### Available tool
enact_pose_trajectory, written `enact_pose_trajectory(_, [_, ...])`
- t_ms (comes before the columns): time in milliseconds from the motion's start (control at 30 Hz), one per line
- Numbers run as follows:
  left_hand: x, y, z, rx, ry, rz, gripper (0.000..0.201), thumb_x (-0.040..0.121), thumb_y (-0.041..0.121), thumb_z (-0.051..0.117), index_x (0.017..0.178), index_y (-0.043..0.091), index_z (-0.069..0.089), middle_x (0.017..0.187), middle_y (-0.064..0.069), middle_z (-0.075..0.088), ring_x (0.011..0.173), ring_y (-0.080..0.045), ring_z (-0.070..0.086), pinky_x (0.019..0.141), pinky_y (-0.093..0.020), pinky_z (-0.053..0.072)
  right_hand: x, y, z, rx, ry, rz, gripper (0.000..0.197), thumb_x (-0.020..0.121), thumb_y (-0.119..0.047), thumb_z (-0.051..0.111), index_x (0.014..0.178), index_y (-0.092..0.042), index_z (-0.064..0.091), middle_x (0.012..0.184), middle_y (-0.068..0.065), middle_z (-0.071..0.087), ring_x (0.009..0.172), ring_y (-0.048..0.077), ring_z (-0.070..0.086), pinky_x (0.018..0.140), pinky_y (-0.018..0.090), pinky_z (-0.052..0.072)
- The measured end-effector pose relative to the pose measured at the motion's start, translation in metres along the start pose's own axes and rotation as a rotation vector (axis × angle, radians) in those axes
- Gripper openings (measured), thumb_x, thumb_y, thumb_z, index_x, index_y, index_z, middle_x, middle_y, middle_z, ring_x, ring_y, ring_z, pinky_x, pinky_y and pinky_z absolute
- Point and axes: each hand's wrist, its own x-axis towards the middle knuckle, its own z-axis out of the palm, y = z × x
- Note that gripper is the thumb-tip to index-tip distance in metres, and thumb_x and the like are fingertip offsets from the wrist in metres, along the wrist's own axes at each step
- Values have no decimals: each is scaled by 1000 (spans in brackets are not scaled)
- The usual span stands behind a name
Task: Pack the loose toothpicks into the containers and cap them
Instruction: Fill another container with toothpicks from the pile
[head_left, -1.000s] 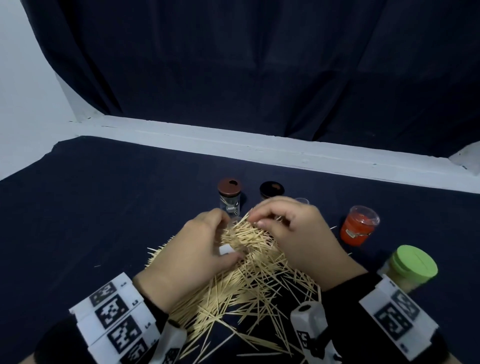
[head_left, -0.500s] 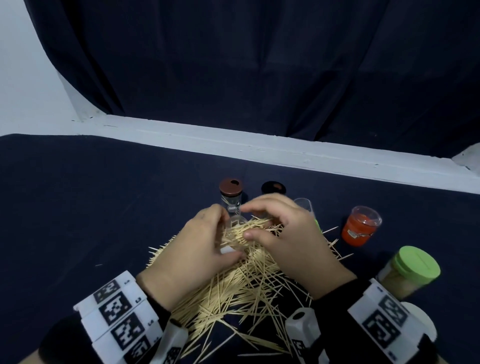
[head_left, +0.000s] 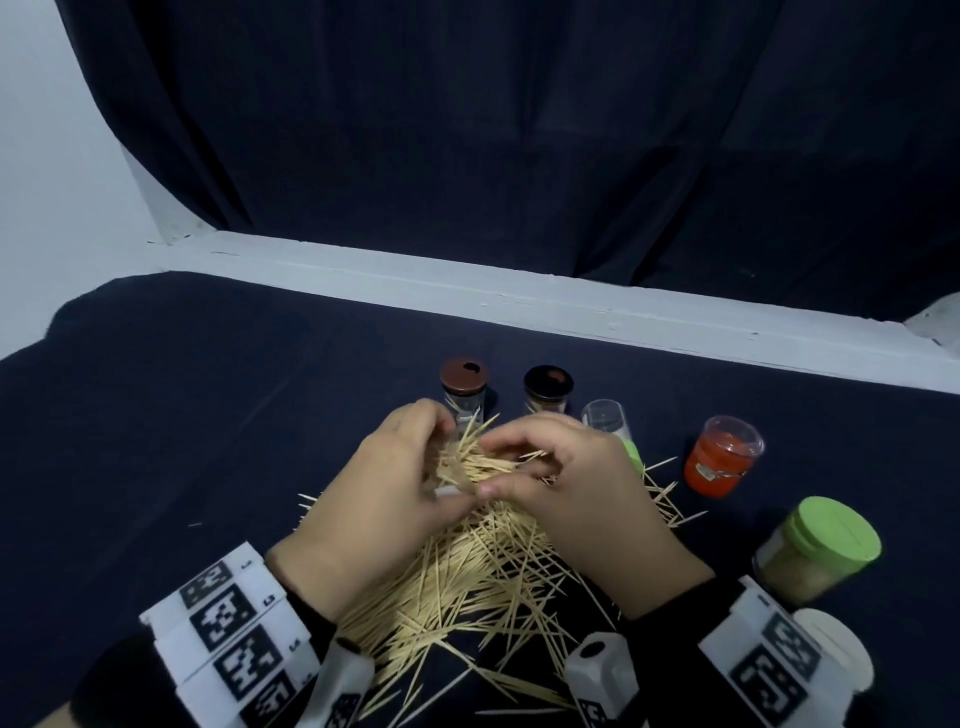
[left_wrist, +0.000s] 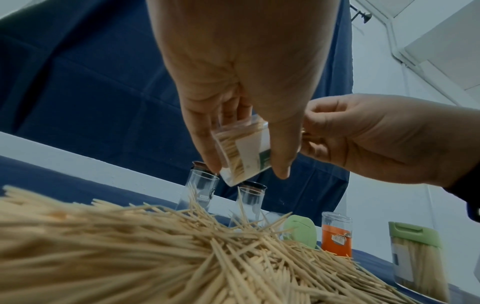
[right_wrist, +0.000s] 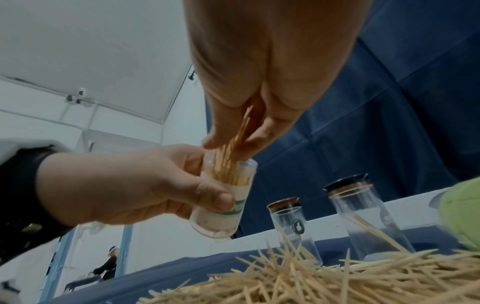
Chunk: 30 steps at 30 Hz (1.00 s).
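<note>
A big heap of loose toothpicks (head_left: 467, 587) (left_wrist: 161, 253) (right_wrist: 324, 283) lies on the dark cloth. Above it my left hand (head_left: 384, 499) (right_wrist: 124, 185) grips a small clear container (left_wrist: 241, 152) (right_wrist: 223, 195) with a white and green label, partly filled with toothpicks. My right hand (head_left: 566, 483) (left_wrist: 369, 139) pinches a bundle of toothpicks (right_wrist: 233, 152) whose ends reach into the container's open mouth. In the head view the hands hide the container almost wholly.
Behind the hands stand a brown-capped vial (head_left: 464, 387), a black-capped vial (head_left: 548, 389) and an uncapped clear tube (head_left: 605, 421). A green cap (left_wrist: 301, 232) lies by the heap. To the right are an orange container (head_left: 719, 462) and a green-lidded jar (head_left: 821, 551).
My right hand has lifted a bundle of toothpicks from the heap and brought it to the mouth of the container in my left hand. Both hands rose slightly.
</note>
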Motion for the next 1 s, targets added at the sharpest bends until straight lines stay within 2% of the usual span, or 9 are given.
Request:
enact_pose_trajectory(100, [0,-2,-2,1,44,18,49,66,36,83,101,27,49,98,18,48,87,2,53,74,-17,47,0,-3,-7,24,76,71,56,61,-16,87,95,-47,55,103,-17,55,81,5,61,67,21,55])
enact_pose_trajectory(200, [0,-2,-1,26,46,50,50,66,34,83,101,29,47,98,20,47,93,6,48,76,-11,43,0,-2,-3,-5,7,28,82,65,-16,85,119,-58,40,120,-25,44,93,2,56,74,20,55])
enact_pose_trajectory(300, [1,-1,1,23,53,71,48,67,34,82,100,29,47,96,19,48,95,6,47,74,-9,41,-1,3,4,-150,-7,-120,61,77,-17,76,127,-43,52,122,-24,51,102,-1,53,87,20,49])
enact_pose_trajectory(367, [1,-3,1,18,72,67,47,67,34,82,100,29,48,96,19,49,94,4,48,75,-11,42,-2,6,8,-260,46,-240,33,81,-21,70,113,-25,69,114,-14,62,104,0,54,92,20,44])
enact_pose_trajectory(467, [1,-5,0,19,92,51,49,66,33,83,99,30,48,98,20,49,95,8,47,75,-8,40,-4,9,10,-320,54,-332,13,83,-16,67,91,-20,75,94,-12,67,94,5,59,85,18,44])
enact_pose_trajectory(567, [1,-5,-1,20,110,67,51,64,31,85,100,29,48,97,17,50,96,9,47,75,-6,38,-3,8,4,-293,151,-305,10,80,-13,69,83,-20,74,90,-13,65,90,4,58,81,17,45])
enact_pose_trajectory(667, [0,-3,-1,-5,118,118,50,64,24,85,100,27,50,98,17,51,98,7,47,77,-5,37,1,7,-1,-228,233,-192,19,77,-16,74,95,-22,73,100,-12,58,88,-1,55,77,8,42])
enact_pose_trajectory(800, [-1,-3,1,17,141,185,56,63,13,85,103,29,48,101,18,49,98,5,48,78,-7,39,-1,3,7,-293,199,-217,27,81,-23,68,107,-15,71,102,-13,56,92,-8,50,81,2,36])
enact_pose_trajectory(1000, [-1,-4,-1,-17,219,160,58,63,15,86,105,28,47,100,16,50,96,5,49,80,-7,39,-11,1,9,-445,27,-326,37,89,-35,52,115,-13,67,116,-5,62,111,7,49,98,9,30])
